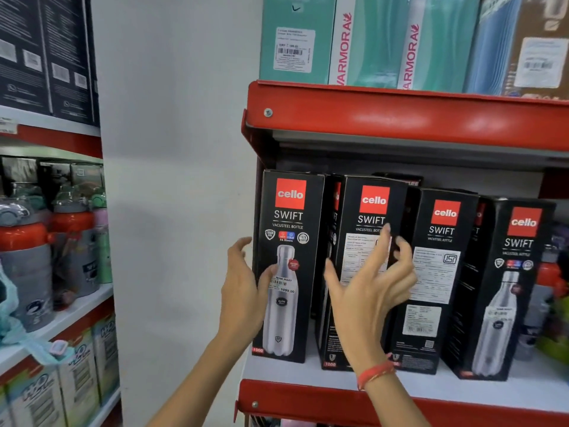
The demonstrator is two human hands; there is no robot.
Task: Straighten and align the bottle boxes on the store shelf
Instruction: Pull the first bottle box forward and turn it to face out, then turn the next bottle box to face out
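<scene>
Free headroom above black boxes [443, 272]

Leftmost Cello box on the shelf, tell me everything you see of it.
The leftmost box is a tall black cardboard-looking carton with a red Cello logo, "SWIFT Vacusteel Bottle", a pictured steel bottle and a price sticker. It stands upright at the left end of the shelf, front face forward. The thumb of the left hand lies on its front; the fingers curve beside its left edge.

- Four black Cello Swift boxes [288, 266] in the front row at centre right (others behind are too hidden to count).
- Three teal boxes [295, 41] at the upper right of the frame.
- Two hands at centre: left hand [243, 291] and right hand [369, 288].
</scene>
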